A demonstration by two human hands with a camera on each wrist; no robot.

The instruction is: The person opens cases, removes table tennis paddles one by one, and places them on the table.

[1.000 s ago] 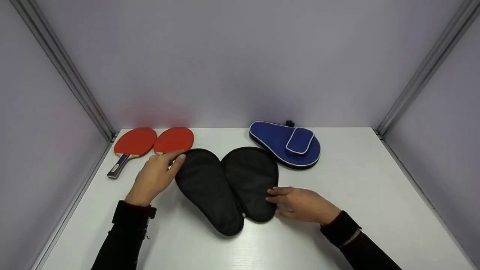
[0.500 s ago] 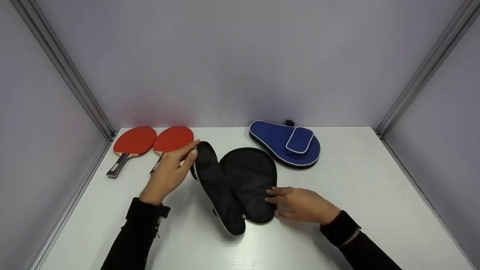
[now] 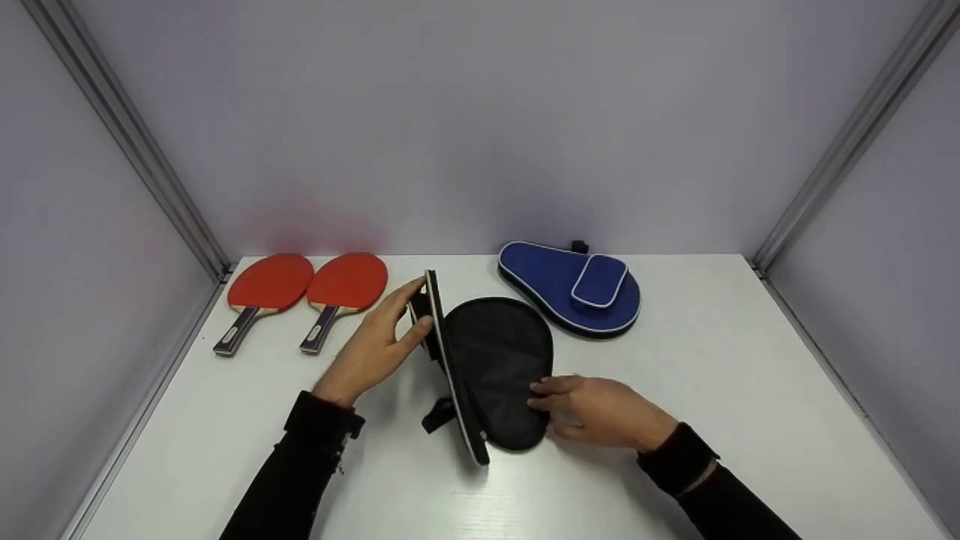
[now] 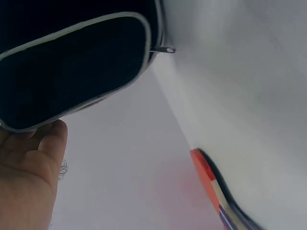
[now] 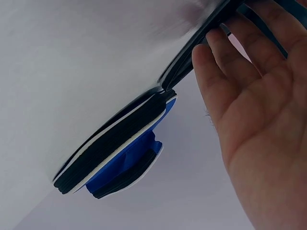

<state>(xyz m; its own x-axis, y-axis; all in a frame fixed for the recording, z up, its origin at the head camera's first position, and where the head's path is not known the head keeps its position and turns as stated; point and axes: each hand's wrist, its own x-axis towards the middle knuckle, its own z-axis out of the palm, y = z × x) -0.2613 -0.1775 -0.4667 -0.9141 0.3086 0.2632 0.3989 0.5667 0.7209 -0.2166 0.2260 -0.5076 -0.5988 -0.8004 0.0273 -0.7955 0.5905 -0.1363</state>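
A black paddle case (image 3: 501, 358) lies unzipped on the white table (image 3: 712, 360) in the head view. Its left half (image 3: 450, 360) stands nearly upright on edge, white piping showing. My left hand (image 3: 409, 311) pinches that raised half near its top, thumb on the outer side; the left wrist view shows the thumb (image 4: 45, 143) against the piped cover (image 4: 72, 62). My right hand (image 3: 551, 397) rests with straight fingers on the right edge of the flat half. In the right wrist view its fingertips (image 5: 211, 52) touch the case's zipper edge (image 5: 201, 38).
Two red paddles (image 3: 271, 281) (image 3: 347, 281) lie side by side at the back left, handles toward me. A zipped blue case (image 3: 559, 285) with a pocket lies at the back right, also visible in the right wrist view (image 5: 120, 167). Grey walls enclose three sides.
My left hand has lifted the case's left half from flat on the table up to nearly vertical, swinging it toward the right half. The right hand has stayed put.
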